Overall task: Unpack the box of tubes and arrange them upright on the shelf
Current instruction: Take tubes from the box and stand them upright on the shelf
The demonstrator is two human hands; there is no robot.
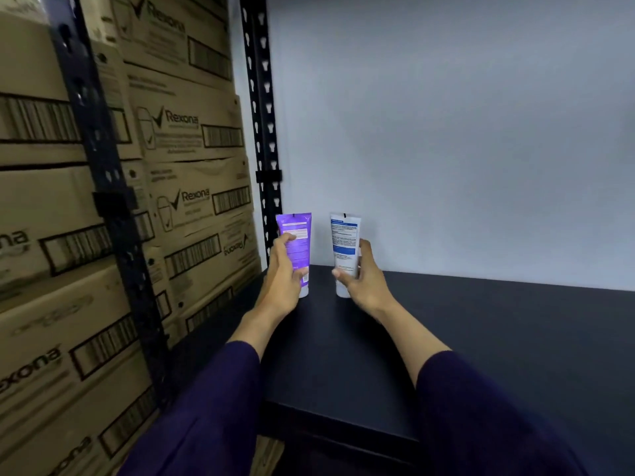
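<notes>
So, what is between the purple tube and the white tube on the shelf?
Nothing stands between them. In the head view, the purple tube and the white tube are apart, with only bare dark shelf and the pale wall behind showing.

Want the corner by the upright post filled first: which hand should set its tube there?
Left, probably. The left hand holds the purple tube upright right beside the post; the right hand with the white tube is farther out.
</notes>
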